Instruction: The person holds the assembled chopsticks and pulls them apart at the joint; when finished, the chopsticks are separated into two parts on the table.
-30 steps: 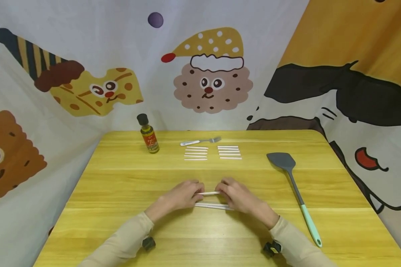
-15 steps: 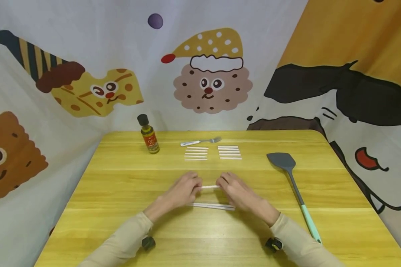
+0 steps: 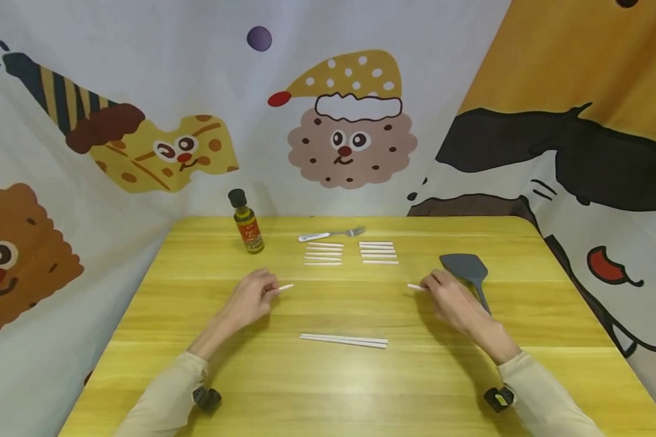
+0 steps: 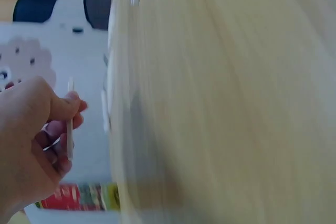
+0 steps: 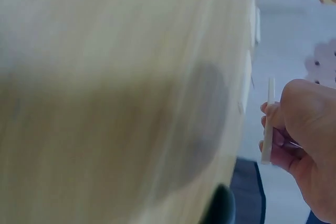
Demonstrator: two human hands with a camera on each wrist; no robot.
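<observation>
My left hand (image 3: 251, 297) pinches a short white chopstick piece (image 3: 286, 287) between thumb and fingers, above the left middle of the table. On the other side, my right hand (image 3: 454, 300) pinches a second short chopstick piece (image 3: 415, 287). Both wrist views show these pieces, the left one (image 4: 70, 129) and the right one (image 5: 268, 135), raised above the tabletop. Long white chopsticks (image 3: 343, 341) lie close together on the table, between the hands and nearer the front. Farther back are two columns of short white pieces, a left column (image 3: 324, 254) and a right column (image 3: 379, 253), several in each.
A fork (image 3: 333, 234) with a white handle lies behind the columns. An oil bottle (image 3: 248, 230) with a black cap stands at the back left. The grey head of a spatula (image 3: 463, 267) shows beyond my right hand, its handle mostly covered. A printed cloth (image 3: 273, 152) hangs behind the table (image 3: 339, 388).
The stick stretched between both hands is now two separate pieces, one in each hand. My hands have moved far apart and slightly away from me. The right arm now covers the spatula's handle.
</observation>
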